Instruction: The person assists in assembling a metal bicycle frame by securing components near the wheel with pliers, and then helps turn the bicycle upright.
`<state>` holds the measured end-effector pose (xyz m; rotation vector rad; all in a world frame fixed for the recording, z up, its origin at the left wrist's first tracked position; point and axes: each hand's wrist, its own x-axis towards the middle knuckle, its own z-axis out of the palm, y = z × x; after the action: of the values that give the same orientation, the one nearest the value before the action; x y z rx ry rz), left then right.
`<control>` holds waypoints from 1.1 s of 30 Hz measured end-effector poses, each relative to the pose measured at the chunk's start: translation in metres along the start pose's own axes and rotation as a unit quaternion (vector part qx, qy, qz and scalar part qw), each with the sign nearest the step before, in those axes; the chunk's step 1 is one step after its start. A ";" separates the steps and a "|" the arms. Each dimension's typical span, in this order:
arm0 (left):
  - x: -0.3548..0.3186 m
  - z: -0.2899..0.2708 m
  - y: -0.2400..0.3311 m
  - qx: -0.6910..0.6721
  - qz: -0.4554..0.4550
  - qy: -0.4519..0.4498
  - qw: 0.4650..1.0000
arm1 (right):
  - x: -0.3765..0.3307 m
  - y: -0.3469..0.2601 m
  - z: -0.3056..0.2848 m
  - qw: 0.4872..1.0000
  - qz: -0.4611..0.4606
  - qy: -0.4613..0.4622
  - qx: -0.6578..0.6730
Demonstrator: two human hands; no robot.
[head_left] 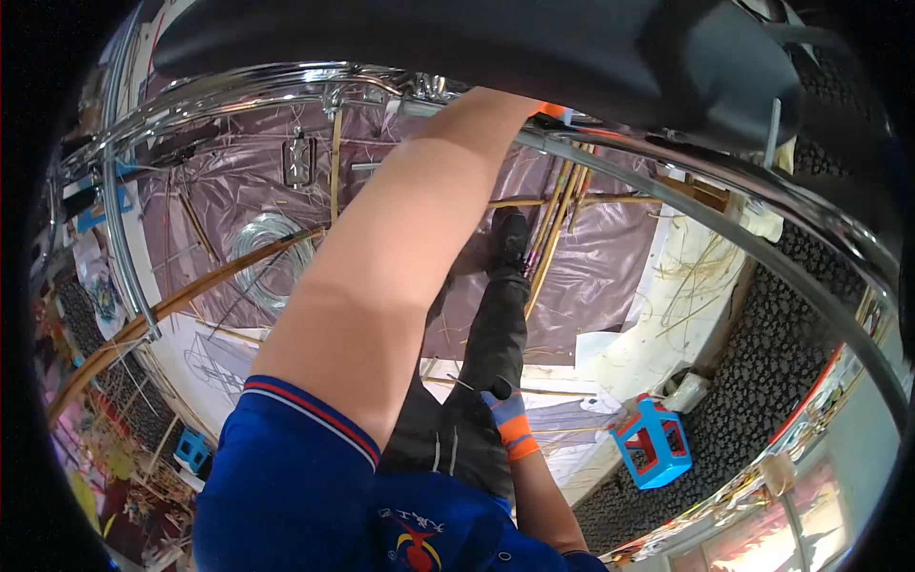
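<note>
My left arm [381,238] reaches up and across to a chrome tube frame [315,81]. The left hand is mostly hidden beneath a long, smooth black padded part [457,48]; only a bit of orange glove [548,110] shows, so its fingers cannot be seen. Lower down, my right hand [507,418], in a grey and orange glove, is held close beside my dark trouser leg [491,334]. Its fingers are closed around something small and dark, with a thin rod-like end sticking out to the left.
A brown plastic sheet [600,276] covers the floor, with a coil of wire [267,257], a metal pedal [299,160] and several long thin sticks [558,214]. A bamboo pole [210,276] crosses at left. A blue and red stool [656,443] stands on dark pebbled ground at right.
</note>
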<state>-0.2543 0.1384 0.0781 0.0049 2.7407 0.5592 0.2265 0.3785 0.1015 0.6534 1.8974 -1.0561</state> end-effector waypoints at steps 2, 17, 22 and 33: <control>0.000 0.000 0.000 0.006 -0.004 -0.005 1.000 | -0.003 0.000 0.004 1.000 -0.015 0.013 0.005; 0.012 -0.022 -0.002 0.051 -0.041 -0.037 0.997 | 0.002 -0.014 -0.004 0.998 0.015 -0.006 0.056; 0.016 -0.030 0.000 0.061 -0.052 -0.046 0.996 | 0.001 -0.009 -0.012 0.992 0.037 -0.027 0.119; -0.006 -0.027 -0.006 0.079 -0.077 -0.054 0.992 | 0.002 0.008 -0.009 0.987 0.026 -0.009 0.161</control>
<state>-0.2572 0.1222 0.1015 -0.1336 2.6442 0.2898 0.2280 0.3901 0.0989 0.8661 1.6988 -1.3440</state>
